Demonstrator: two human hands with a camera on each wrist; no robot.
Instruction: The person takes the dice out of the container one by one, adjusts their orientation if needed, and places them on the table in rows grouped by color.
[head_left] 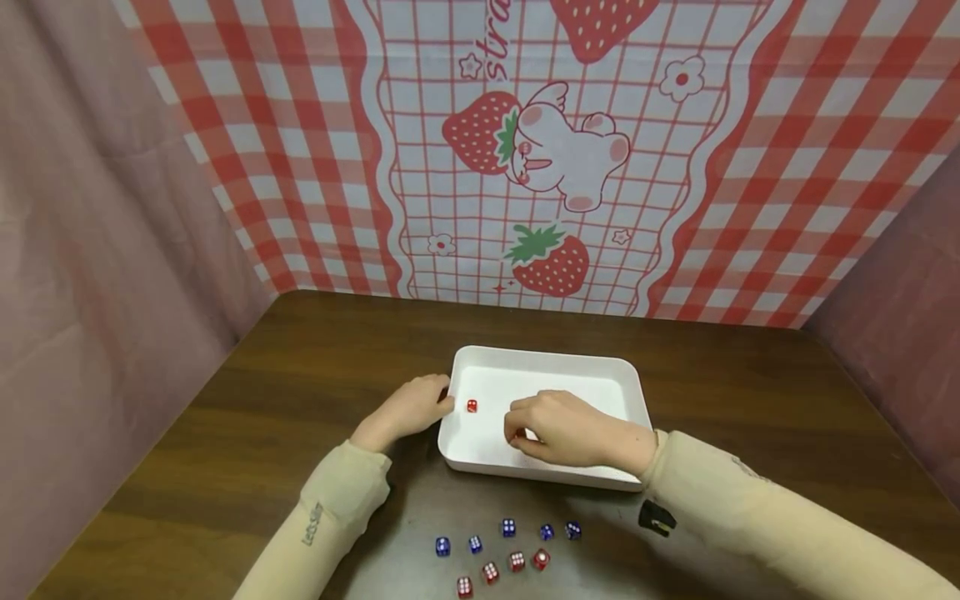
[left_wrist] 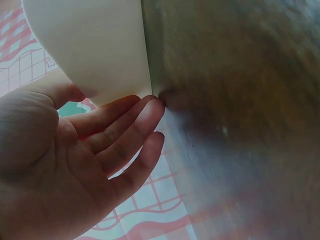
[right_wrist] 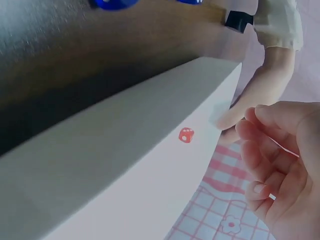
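Observation:
My left hand holds the left end of a white tray, with its thumb near the rim and its fingers against the outer wall, as the left wrist view shows. A small red die lies inside near that end. Over the tray's middle hovers my right hand. Its fingers are loosely bent, and in the right wrist view no object shows between thumb and fingers. That view also has the red die on the tray floor, apart from the hand.
In front of the tray, several blue dice form a loose row on the dark wooden table. Several red dice lie just nearer. A checked strawberry cloth hangs behind the table.

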